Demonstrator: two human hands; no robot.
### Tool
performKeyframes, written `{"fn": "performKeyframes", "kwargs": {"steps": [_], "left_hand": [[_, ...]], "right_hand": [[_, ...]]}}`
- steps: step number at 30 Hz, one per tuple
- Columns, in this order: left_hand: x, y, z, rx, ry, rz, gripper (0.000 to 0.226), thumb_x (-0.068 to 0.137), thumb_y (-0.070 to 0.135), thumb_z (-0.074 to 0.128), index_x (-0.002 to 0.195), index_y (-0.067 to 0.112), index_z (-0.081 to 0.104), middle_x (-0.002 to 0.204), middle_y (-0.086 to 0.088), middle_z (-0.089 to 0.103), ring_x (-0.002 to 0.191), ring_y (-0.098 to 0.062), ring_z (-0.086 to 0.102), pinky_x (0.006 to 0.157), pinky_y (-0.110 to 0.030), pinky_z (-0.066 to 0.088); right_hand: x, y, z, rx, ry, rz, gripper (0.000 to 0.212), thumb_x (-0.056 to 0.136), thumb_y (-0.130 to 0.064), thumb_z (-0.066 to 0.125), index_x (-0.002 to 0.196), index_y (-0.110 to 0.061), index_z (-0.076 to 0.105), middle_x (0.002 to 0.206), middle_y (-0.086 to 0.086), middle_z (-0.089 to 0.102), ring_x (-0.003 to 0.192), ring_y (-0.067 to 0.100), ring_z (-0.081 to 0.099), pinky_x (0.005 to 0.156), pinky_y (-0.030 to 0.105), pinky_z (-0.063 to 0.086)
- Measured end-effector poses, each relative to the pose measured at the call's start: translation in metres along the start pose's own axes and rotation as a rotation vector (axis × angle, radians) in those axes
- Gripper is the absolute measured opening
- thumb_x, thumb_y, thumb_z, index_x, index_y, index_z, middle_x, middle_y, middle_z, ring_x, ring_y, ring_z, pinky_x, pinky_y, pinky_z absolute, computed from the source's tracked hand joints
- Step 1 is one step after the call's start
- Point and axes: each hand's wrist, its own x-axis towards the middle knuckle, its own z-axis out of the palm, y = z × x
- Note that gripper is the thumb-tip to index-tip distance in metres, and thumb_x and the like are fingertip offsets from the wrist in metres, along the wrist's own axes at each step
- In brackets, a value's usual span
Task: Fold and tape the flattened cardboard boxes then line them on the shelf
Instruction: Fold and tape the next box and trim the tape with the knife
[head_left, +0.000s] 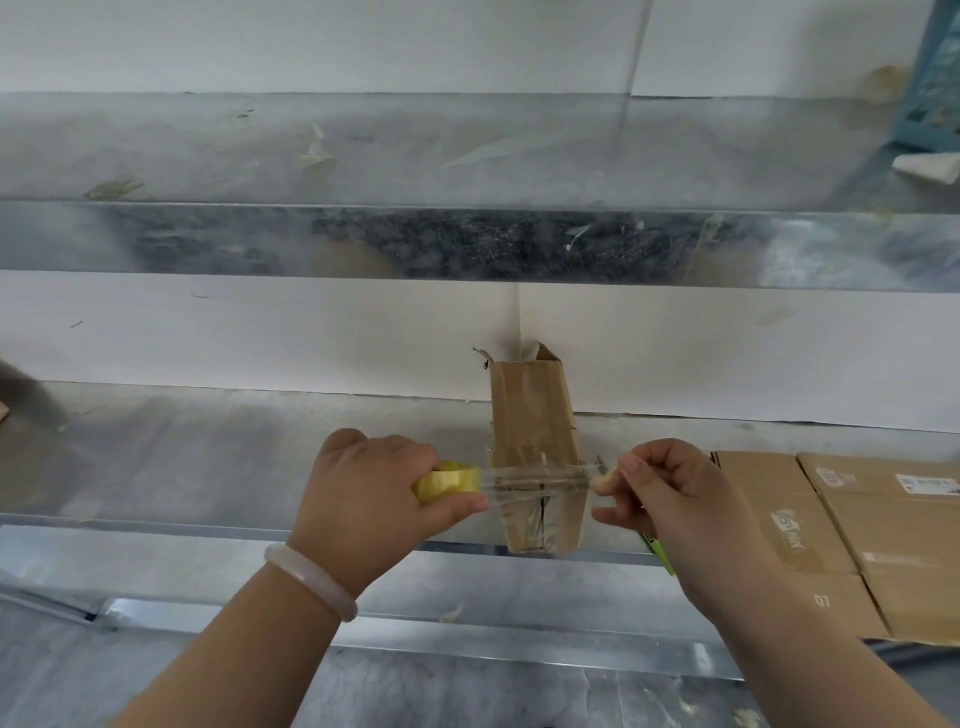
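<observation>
As left hand (363, 501) grips roll (451, 482) | right hand (678, 501) pinches tape (540, 479) | box (535, 410): contents unclear

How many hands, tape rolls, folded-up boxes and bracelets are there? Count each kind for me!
Hands: 2, left hand and right hand
Yellow tape roll: 1
Folded-up box: 1
White bracelet: 1
Total: 5
Flat cardboard on the right is left out, because its number is unclear.
</observation>
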Motion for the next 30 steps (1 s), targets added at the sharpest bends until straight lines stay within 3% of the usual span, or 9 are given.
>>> {"fn": "performKeyframes", "kwargs": {"steps": [4,11,17,21,26,30], "left_hand": [[-0.006,-0.009,0.005,-0.122,-0.026,0.066,0.054,0.090,0.071,0.023,0.069,0.031,0.052,0.057,0.016,0.048,0.049,-0.003,0.044,0.066,-0.028,0.034],[0.001,-0.005,0.011,0.055,0.040,0.035,0.061,0.082,0.081,0.024,0.063,0.029,0.052,0.051,0.013,0.049,0.043,-0.008,0.044,0.064,-0.027,0.036],[0.001,-0.004,0.028,0.072,-0.014,0.012,0.062,0.079,0.084,0.024,0.064,0.030,0.052,0.054,0.014,0.050,0.046,-0.007,0.045,0.064,-0.028,0.039],[0.005,-0.003,0.034,0.039,-0.061,0.002,0.061,0.076,0.086,0.022,0.065,0.033,0.050,0.056,0.014,0.050,0.048,-0.006,0.045,0.065,-0.030,0.039],[0.011,0.005,0.045,-0.019,-0.139,0.004,0.068,0.074,0.087,0.019,0.066,0.029,0.052,0.057,0.014,0.049,0.051,-0.005,0.047,0.068,-0.030,0.036],[0.013,0.008,0.051,-0.052,-0.164,0.005,0.064,0.076,0.086,0.021,0.066,0.030,0.051,0.056,0.014,0.046,0.052,-0.006,0.045,0.070,-0.031,0.036]], "right_hand": [[0.001,0.006,-0.004,0.003,0.005,-0.016,0.015,0.098,-0.008,0.052,0.087,-0.004,0.061,0.069,0.005,0.071,0.073,0.026,0.071,0.080,0.041,0.059],[0.002,0.008,-0.007,-0.026,0.046,-0.101,0.013,0.098,-0.009,0.051,0.089,-0.006,0.059,0.070,0.002,0.071,0.075,0.022,0.073,0.075,0.031,0.056],[0.019,0.032,-0.004,-0.006,0.019,0.034,0.012,0.098,-0.010,0.053,0.091,-0.004,0.061,0.071,0.005,0.071,0.072,0.025,0.069,0.078,0.042,0.060],[0.029,0.042,-0.008,0.059,-0.010,0.142,0.011,0.095,-0.010,0.059,0.092,-0.001,0.063,0.076,0.012,0.067,0.063,0.017,0.066,0.077,0.044,0.060],[0.033,0.060,0.002,0.211,-0.017,0.266,0.015,0.091,-0.013,0.064,0.082,-0.001,0.063,0.073,0.010,0.063,0.066,0.017,0.058,0.073,0.036,0.056],[0.031,0.073,0.018,0.421,-0.004,0.373,0.025,0.089,-0.019,0.065,0.073,-0.008,0.050,0.064,0.007,0.053,0.061,0.017,0.051,0.071,0.035,0.052]]}}
